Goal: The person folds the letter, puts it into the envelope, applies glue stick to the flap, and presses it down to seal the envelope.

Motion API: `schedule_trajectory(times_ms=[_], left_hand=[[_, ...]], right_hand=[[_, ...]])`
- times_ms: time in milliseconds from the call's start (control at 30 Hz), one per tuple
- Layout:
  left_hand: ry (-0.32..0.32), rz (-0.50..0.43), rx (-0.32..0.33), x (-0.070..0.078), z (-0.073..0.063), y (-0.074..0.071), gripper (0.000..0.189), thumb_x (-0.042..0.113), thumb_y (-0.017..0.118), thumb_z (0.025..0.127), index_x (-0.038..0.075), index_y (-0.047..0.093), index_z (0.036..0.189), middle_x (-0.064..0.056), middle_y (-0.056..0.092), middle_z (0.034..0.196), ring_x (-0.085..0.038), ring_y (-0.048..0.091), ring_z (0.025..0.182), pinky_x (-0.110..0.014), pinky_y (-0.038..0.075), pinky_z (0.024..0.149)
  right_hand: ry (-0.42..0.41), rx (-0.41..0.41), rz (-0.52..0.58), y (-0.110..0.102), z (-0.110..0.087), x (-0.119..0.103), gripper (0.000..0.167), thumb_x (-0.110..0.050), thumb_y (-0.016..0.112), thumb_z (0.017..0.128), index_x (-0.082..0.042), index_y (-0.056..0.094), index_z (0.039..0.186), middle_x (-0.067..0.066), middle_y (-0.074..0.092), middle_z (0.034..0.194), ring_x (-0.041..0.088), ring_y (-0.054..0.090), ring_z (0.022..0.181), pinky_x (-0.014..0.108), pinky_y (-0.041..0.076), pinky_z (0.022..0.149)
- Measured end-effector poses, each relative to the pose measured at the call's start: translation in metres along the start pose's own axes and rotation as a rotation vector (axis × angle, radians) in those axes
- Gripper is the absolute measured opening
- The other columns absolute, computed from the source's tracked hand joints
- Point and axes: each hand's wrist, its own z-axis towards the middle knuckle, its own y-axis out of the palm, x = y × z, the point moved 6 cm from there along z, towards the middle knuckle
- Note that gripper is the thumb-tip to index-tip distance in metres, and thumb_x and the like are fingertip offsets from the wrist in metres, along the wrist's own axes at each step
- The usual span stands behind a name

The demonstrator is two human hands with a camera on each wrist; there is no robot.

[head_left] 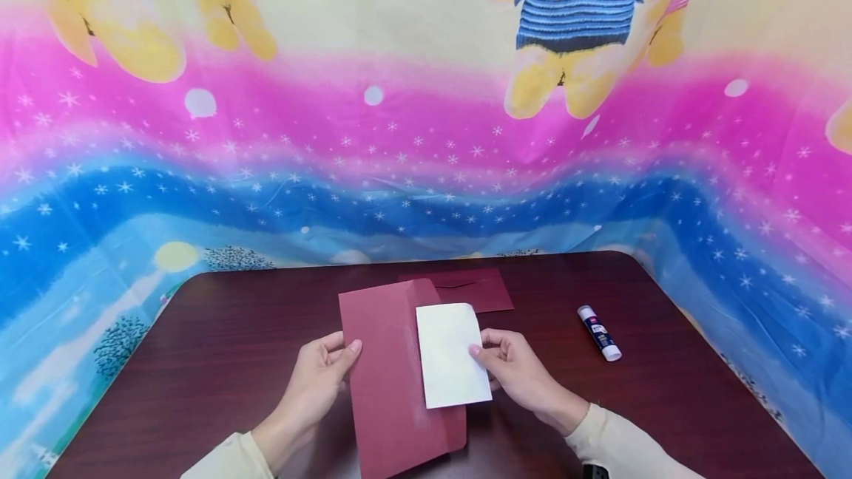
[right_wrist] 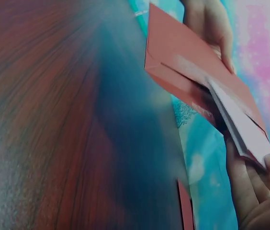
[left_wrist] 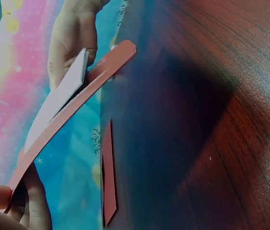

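My left hand pinches the left long edge of a dark red envelope, thumb on the near face. The envelope is raised over the table with its flap side to the right. Between thumb and fingers, my right hand holds a folded white paper by its right edge. That paper overlaps the envelope's flap side in the head view. From the right wrist view, the folded layers of the white paper stand at the envelope's slit, its inner end close against the red envelope.
A second dark red envelope lies flat at the back of the brown wooden table. To the right lies a glue stick with a white cap. A patterned cloth hangs around the table's back and sides.
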Motion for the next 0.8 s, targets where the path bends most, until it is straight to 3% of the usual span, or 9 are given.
schedule_trajectory(times_ms=[233,500,800], left_hand=[[0.000,0.011,-0.018,-0.002,-0.001,0.001,0.035,0.013,0.052,0.105,-0.007,0.055,0.133,-0.013,0.079,0.094,-0.014,0.074,0.077,-0.030,0.060,0.071],[0.007,-0.020,-0.053,-0.007,-0.002,0.004,0.037,0.015,0.054,0.104,-0.008,0.054,0.133,-0.011,0.079,0.093,-0.013,0.074,0.079,-0.031,0.061,0.074],[-0.012,-0.052,-0.116,-0.015,-0.002,0.004,0.048,0.027,0.054,0.105,-0.007,0.046,0.139,-0.003,0.080,0.092,-0.013,0.075,0.083,-0.033,0.061,0.084]], right_hand=[[-0.037,0.009,0.001,0.000,0.001,0.003,0.027,-0.008,0.052,0.104,0.018,0.057,0.112,0.035,0.072,0.092,0.014,0.076,0.076,0.038,0.063,0.065],[-0.065,0.026,-0.036,0.004,0.003,0.003,0.025,-0.006,0.055,0.103,0.017,0.060,0.112,0.031,0.070,0.075,0.007,0.069,0.071,0.026,0.058,0.064],[-0.057,-0.020,0.031,0.006,0.002,0.002,0.027,-0.006,0.053,0.103,0.018,0.058,0.116,0.036,0.071,0.098,0.015,0.076,0.084,0.038,0.063,0.072]])
